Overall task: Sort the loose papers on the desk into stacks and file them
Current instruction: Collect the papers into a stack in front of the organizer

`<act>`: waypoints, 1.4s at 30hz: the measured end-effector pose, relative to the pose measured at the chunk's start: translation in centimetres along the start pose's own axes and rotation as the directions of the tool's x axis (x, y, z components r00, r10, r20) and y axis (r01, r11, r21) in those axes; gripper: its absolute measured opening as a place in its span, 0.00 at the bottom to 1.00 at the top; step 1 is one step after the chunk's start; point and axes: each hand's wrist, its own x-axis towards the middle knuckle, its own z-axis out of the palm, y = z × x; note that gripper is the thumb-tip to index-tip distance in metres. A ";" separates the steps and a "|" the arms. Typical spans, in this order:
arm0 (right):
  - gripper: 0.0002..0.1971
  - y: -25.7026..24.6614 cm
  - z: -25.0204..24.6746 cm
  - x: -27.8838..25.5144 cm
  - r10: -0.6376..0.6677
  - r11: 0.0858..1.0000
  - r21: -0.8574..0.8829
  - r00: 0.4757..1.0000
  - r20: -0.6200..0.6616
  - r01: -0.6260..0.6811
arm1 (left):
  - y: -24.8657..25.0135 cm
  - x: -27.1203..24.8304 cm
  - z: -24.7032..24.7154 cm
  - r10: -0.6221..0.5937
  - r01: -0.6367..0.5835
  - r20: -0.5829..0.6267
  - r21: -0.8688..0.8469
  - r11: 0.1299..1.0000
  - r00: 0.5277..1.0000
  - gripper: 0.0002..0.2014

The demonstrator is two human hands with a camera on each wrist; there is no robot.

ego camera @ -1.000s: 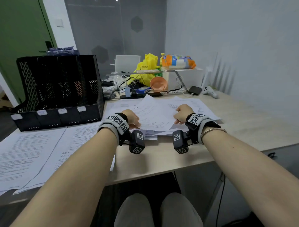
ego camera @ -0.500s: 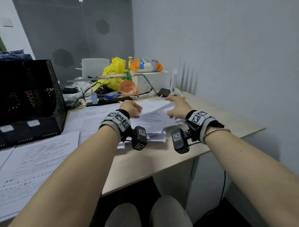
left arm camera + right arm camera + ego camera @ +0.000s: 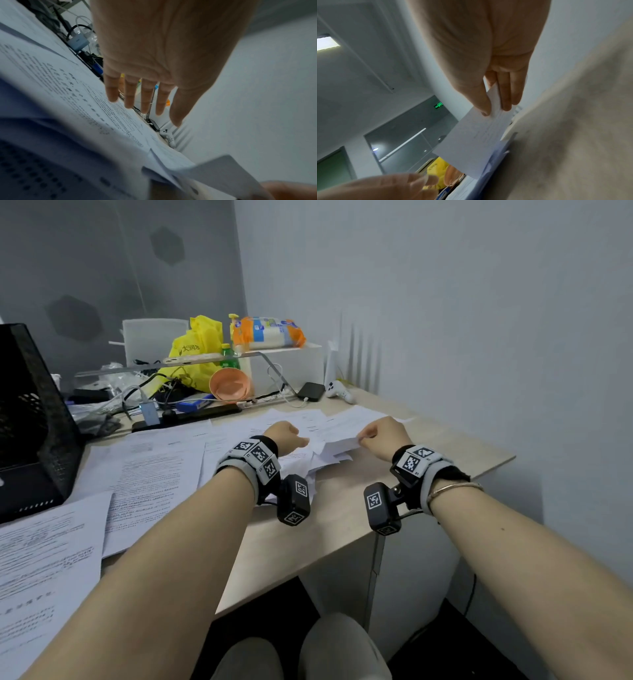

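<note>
Loose printed papers (image 3: 308, 422) lie in a messy pile on the wooden desk (image 3: 342, 525), with more sheets (image 3: 150, 474) spread out to the left. My right hand (image 3: 380, 436) pinches the edge of one white sheet (image 3: 337, 444) from the pile. The right wrist view shows the thumb and fingers of that right hand (image 3: 495, 111) closed on the sheet (image 3: 471, 142), which is lifted at an angle. My left hand (image 3: 287, 436) is over the pile's left part. In the left wrist view its fingers (image 3: 145, 97) are straight above printed pages (image 3: 85, 101) and hold nothing.
A black mesh file rack (image 3: 30, 433) stands at the left. At the back of the desk are a yellow bag (image 3: 197, 350), an orange bowl (image 3: 229, 385), cables, a black box (image 3: 311, 391) and a white controller (image 3: 339, 392). The desk's right edge (image 3: 479, 467) meets a grey wall.
The head view has swung right, leaving the rack mostly out of frame. My right hand, stretched out over the papers half a second ago, now pinches one sheet. The left hand stays at the pile.
</note>
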 end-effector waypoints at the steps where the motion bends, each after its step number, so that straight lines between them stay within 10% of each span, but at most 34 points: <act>1: 0.09 0.8 -0.2 0.0 0.040 0.999 -0.023 0.999 0.001 -0.040 | 0.0 0.2 0.3 -0.009 0.006 0.019 0.118 0.993 1.000 0.24; 11: 0.18 4.3 -2.1 -1.2 0.426 0.798 -0.431 0.900 -0.090 -0.421 | -1.6 2.5 2.4 -0.193 0.074 0.220 0.456 0.887 0.956 0.23; 16: 0.23 3.0 -1.0 -1.2 0.269 0.866 -0.478 0.942 0.199 -0.146 | -2.0 3.5 2.6 -0.234 0.088 0.246 0.487 0.869 0.941 0.20; 20: 0.33 2.4 0.4 -1.9 0.273 0.890 -0.455 0.835 0.478 -0.031 | -2.2 3.9 2.7 -0.239 0.071 0.247 0.539 0.839 0.939 0.23; 27: 0.28 6.0 -1.8 -2.0 0.429 0.831 -0.481 0.873 0.232 -0.280 | -2.0 3.3 2.9 -0.217 0.049 0.235 0.564 0.824 0.947 0.22; 35: 0.08 7.0 -2.3 -1.2 0.417 0.803 -0.543 0.882 0.219 -0.245 | -2.4 2.8 2.9 -0.166 0.053 0.157 0.553 0.831 0.973 0.31; 42: 0.28 5.3 -1.6 -0.9 0.467 0.793 -0.441 0.884 -0.002 -0.420 | -3.0 2.0 -0.4 -0.140 0.104 0.051 0.433 0.896 0.989 0.28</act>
